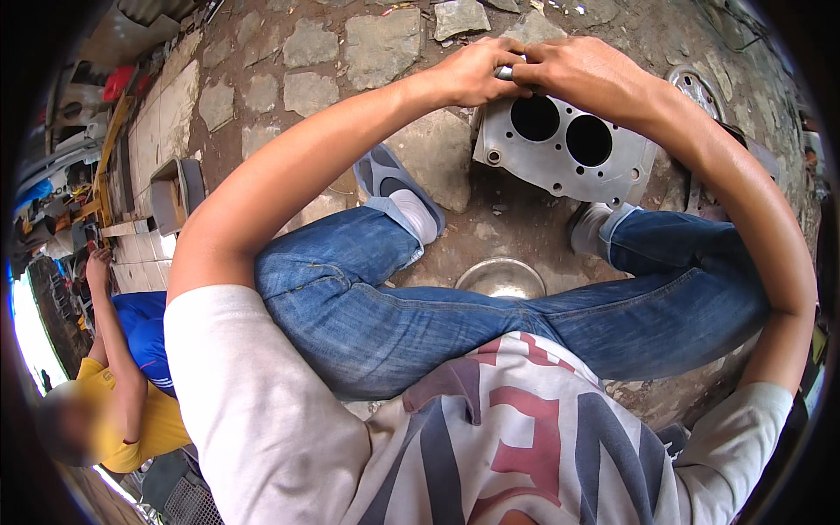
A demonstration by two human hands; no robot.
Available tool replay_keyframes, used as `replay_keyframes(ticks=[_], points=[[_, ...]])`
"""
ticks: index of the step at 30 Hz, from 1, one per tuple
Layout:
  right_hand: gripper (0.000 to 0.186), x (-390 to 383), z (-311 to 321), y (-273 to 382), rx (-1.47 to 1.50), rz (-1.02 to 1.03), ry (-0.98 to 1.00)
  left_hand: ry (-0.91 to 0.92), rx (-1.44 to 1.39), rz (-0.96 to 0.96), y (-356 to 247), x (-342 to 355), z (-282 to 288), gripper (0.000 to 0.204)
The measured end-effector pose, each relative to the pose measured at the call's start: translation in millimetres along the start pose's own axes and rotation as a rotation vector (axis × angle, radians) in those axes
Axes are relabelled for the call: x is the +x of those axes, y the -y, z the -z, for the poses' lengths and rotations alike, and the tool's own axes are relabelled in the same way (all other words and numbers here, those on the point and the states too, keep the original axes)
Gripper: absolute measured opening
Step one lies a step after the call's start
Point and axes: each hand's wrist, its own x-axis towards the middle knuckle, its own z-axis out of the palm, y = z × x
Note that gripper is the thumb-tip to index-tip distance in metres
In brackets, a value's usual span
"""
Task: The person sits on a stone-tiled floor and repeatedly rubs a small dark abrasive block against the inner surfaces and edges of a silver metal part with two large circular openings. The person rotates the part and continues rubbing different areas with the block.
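A grey metal engine block (534, 158) with two large round bores stands on the ground ahead of me. Above its far left corner, my left hand (477, 72) and my right hand (579, 73) meet with their fingers curled in against each other. A small silvery piece (504, 73) shows between them; whether it is a loose part or a ring on a finger is unclear. Both hands are closed, and the fingers largely cover whatever they grip. My hands hide the block's far left edge, so I cannot tell if they touch it.
A shallow metal bowl (500, 278) rests on the ground between my legs. To the block's right lies a round metal part with holes (697, 88). A grey bin (178, 194) stands left on uneven stone paving (382, 44). A person in a yellow shirt (162, 422) sits at far left.
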Motion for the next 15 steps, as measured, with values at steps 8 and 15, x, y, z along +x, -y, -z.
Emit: replay_keyframes(ticks=[8,15], points=[[0.036,1.7,0.9,7.5,0.112,-0.22,0.097,0.017,-0.095,0.052,-13.9,5.1,0.5,0.041],[0.03,7.5,3.2,4.9,0.118,-0.164,0.082,0.061,-0.155,-0.005,3.0,4.9,1.5,0.041]])
